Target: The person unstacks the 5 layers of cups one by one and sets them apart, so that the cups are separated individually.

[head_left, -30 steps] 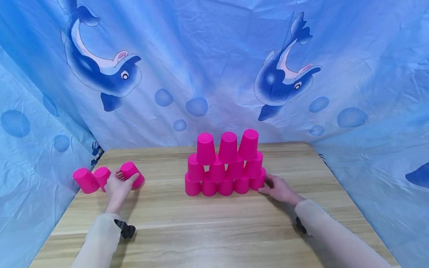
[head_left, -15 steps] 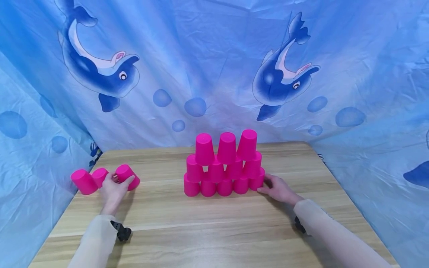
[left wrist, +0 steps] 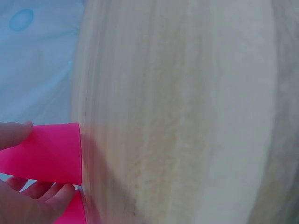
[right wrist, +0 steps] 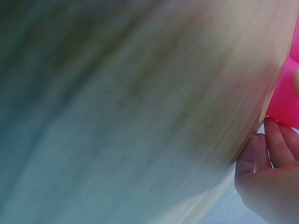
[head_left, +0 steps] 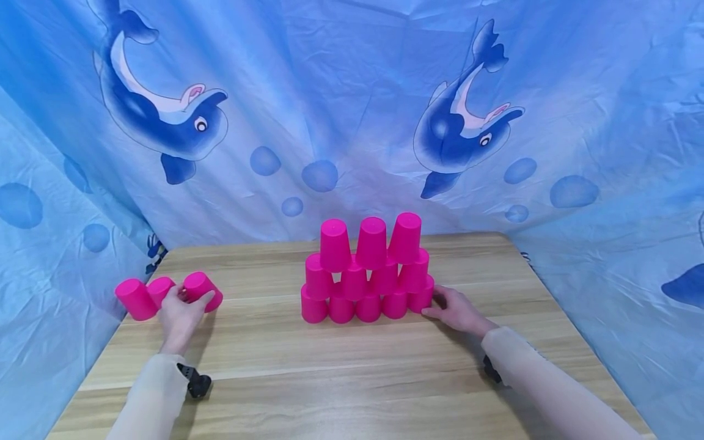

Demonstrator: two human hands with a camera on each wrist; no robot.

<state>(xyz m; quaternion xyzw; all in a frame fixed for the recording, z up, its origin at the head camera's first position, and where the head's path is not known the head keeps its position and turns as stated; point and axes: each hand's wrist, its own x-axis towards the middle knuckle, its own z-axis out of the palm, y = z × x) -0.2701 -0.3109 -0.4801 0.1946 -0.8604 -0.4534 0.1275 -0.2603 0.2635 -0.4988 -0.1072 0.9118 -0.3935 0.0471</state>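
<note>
At the far left, the left cup [head_left: 135,299] stands upside down near the table's edge, the middle cup [head_left: 159,289] just beside it. Next comes the right cup [head_left: 202,287] of this group, and the left hand [head_left: 181,313] holds it: thumb on its right side, fingers bent around its left, in the gap by the middle cup. The left wrist view shows that grip from close by, with the cup's rim at the table [head_left: 330,379] (whether it touches, I cannot tell).

The step in hand looks like handling this one cup with the left hand while the other steadies the stack [head_left: 354,281]. That stands well apart, right of the held cup: five upside-down cups at the base, four above, three on top. The next move, as I judge it, calls for a firm grip on the right cup and care not to drag the middle cup with the fingers.

Furthest right is the corner cup [head_left: 420,299] of the base. The right hand [head_left: 456,310] touches it from its right side, thumb toward the front and fingers toward the back, so the cup sits between them in a light hold; how hard they press cannot be told.
</note>
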